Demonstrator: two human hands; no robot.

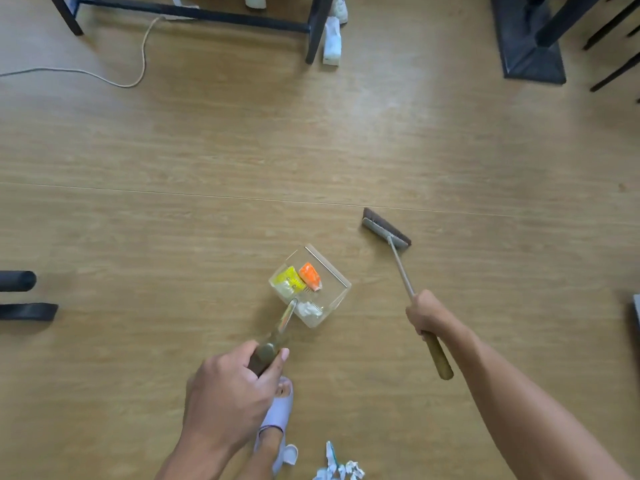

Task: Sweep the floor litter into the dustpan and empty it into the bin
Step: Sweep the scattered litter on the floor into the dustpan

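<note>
A clear plastic dustpan (337,296) rests on the wooden floor at centre. Inside it lie a yellow wrapper (286,279), an orange wrapper (310,276) and crumpled white paper (308,309). My left hand (230,393) grips the dustpan's long handle near its top end. My right hand (424,315) holds the broom handle, and the broom's dark bristle head (386,228) sits on the floor up and to the right of the dustpan, apart from it. More crumpled paper litter (337,467) lies on the floor at the bottom edge. No bin is in view.
My foot in a lilac slipper (277,420) stands just below the dustpan handle. Black table legs and a crossbar (194,12) run along the top, with a white cable (138,74) and white shoes nearby. A black post base (530,53) stands top right. Dark objects (24,296) poke in at left.
</note>
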